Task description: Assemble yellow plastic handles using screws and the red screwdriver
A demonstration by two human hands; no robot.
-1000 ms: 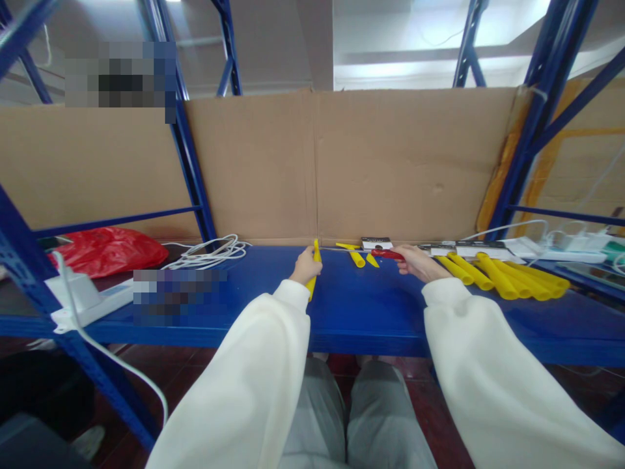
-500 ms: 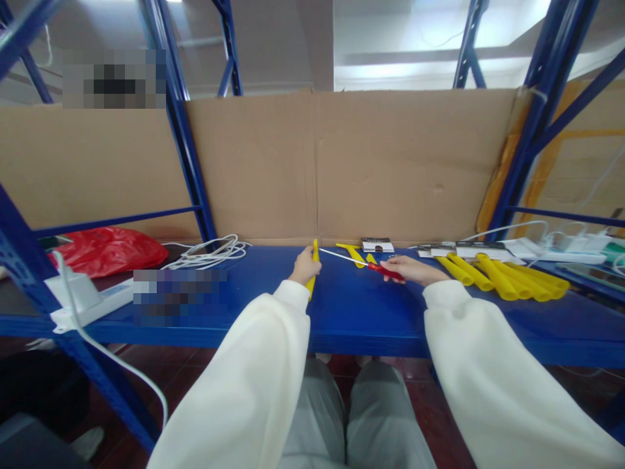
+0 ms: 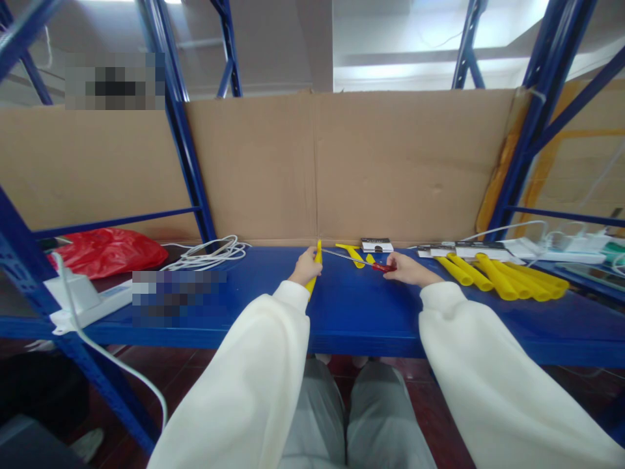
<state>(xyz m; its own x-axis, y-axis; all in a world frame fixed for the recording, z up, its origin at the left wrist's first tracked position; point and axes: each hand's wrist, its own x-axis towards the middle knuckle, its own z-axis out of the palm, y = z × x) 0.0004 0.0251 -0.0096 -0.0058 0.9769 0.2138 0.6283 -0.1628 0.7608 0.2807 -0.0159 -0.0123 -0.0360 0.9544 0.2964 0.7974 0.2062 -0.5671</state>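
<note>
My left hand is closed around a yellow plastic handle-like piece, held upright and a little tilted over the blue shelf. In my right hand is the red handle of a screwdriver. Its thin metal shaft points left, and the tip meets the upper part of the yellow piece; whether it sits in a screw is too small to tell. Behind the shaft lie a yellow T-shaped piece and a small yellow part.
A small black-and-white box stands by the cardboard wall. Several yellow tubes lie at the right. Leftward are a coiled white cable, a red plastic bag and a power strip. Blue uprights frame the shelf.
My right hand has turned around the screwdriver handle, its fingers shifting to a new grip. The top of the yellow piece in my left hand has tipped slightly right.
</note>
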